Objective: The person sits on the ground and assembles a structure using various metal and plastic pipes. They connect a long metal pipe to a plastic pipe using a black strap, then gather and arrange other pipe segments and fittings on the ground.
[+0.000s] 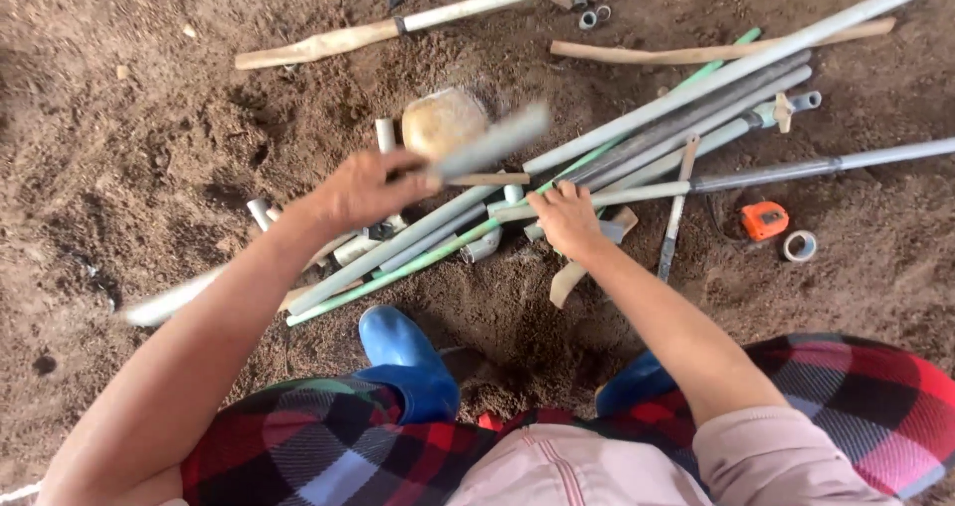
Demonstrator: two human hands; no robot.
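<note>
Pipe axis: we saw the grey pipe [637, 193] lying left-to-right on the dirt floor [129, 148], its near end under our right hand [565, 215].
Right hand: pressed flat on that pipe, fingers together.
Left hand: our left hand [363, 190] was closed around a blurred short bar [487, 143], just left of the pipe's near end.
Room: a pipe bundle [696, 108] crowded the far side; an orange tape measure [764, 219] lay to the right.

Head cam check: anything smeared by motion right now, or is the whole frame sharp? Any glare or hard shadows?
Head view: the left hand and the grey tool it grips are streaked by motion blur, so the tool's exact kind is unclear; the right hand on the pipes is sharp, as are the orange tape measure and blue boots; light is soft and even, no glare, only faint shadows on the soil.
</note>
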